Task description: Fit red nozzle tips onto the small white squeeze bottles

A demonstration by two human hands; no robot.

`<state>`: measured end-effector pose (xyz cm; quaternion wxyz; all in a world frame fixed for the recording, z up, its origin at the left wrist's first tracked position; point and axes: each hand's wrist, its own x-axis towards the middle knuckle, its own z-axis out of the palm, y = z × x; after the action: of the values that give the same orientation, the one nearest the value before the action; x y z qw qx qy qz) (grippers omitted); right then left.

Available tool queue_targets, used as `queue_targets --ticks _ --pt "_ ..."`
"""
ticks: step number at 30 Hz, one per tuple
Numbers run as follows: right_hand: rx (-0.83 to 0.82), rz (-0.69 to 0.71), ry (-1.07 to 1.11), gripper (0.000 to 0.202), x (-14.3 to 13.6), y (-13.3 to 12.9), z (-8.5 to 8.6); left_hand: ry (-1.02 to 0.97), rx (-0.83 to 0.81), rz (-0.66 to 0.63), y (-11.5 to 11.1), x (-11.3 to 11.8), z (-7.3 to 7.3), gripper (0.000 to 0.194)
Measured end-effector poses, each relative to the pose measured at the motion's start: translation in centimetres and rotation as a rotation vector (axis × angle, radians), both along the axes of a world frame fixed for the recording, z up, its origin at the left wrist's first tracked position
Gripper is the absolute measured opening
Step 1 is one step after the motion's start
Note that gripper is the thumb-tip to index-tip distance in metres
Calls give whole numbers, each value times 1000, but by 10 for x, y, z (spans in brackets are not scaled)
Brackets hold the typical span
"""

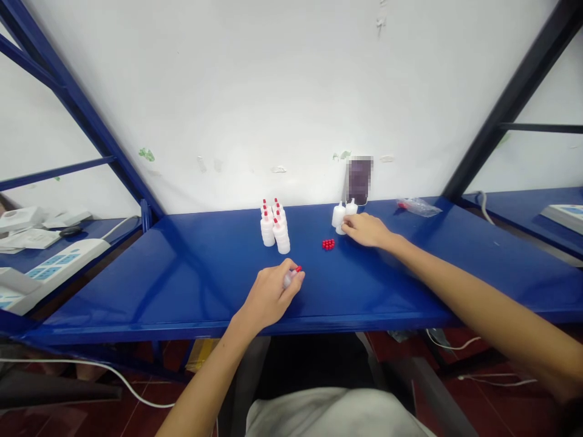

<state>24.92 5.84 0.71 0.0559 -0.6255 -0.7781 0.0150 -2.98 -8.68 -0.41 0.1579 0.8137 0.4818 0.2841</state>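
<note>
My left hand [272,292] is closed round a small white squeeze bottle [288,279] with a red tip cap, low over the front of the blue table. My right hand [368,230] reaches to the back right, its fingers closed on a white squeeze bottle [339,230] that they partly cover. Just behind it stand uncapped white bottles [337,215] with bare nozzles. Several loose red caps [328,244] lie in a tight cluster left of my right hand. Farther left, several upright white bottles [282,240] wear red caps, lined up in two rows.
A phone-like dark rectangle [359,179], pixelated, leans on the wall behind the bottles. A clear plastic bag [419,207] with something red inside lies at the back right of the blue table [200,261]. Blue frame posts [86,115] rise at both sides. A power strip [68,267] sits left.
</note>
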Motion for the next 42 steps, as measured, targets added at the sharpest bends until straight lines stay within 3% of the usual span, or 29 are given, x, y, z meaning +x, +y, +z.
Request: queue_targets --ticks 9,13,15,19,21,24,28,32,38,42 --pt "9 -83 40 33 27 2 -5 -108 -31 -71 0 -3 0 29" --pt "230 -63 158 36 18 -13 2 -90 -20 -66 -2 -3 0 20" --pt "310 129 261 38 3 -30 6 -56 13 -44 -2 -1 0 17" --pt "198 743 282 37 -42 -69 8 -28 53 -63 1 1 -2 19" --pt "193 908 241 35 -61 -82 6 4 51 -84 2 1 -3 17" --pt "235 991 239 38 -77 -91 0 61 67 -122 3 0 -4 20" --pt "80 945 447 38 -77 -92 -3 141 138 -136 1 0 -4 18" --pt "-13 655 645 43 -54 -79 4 155 161 -112 -1 0 -4 29" --pt "-1 394 187 23 -12 -46 0 43 55 -9 2 0 -5 27" --pt "-77 346 127 20 -10 -39 -8 42 4 7 4 0 -5 26"
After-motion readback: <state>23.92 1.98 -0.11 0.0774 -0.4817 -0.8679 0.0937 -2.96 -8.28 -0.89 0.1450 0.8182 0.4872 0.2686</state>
